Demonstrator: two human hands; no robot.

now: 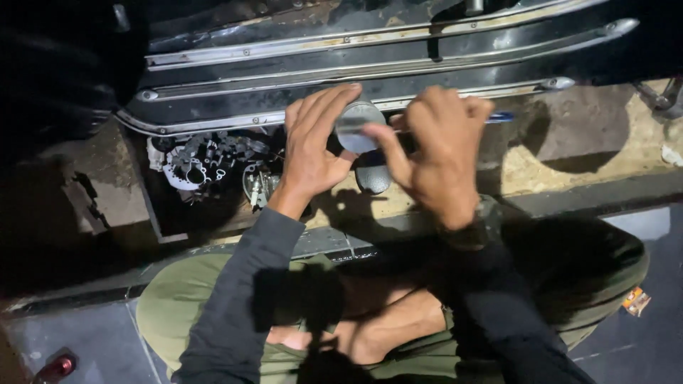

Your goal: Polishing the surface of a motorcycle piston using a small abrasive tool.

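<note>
Hands: left [316, 146] cups a round metal disc [356, 126] facing up; right [437, 153] pinches a blue-tipped tool [500, 116] lying sideways.

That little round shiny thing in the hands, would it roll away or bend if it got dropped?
The round metal piece looks like a disc or cap, so it could well roll on its edge. It seems stiff, not bendy, judging by its metallic sheen. The left hand and right hand both steady it with their fingertips, so it may be slippery.
</note>
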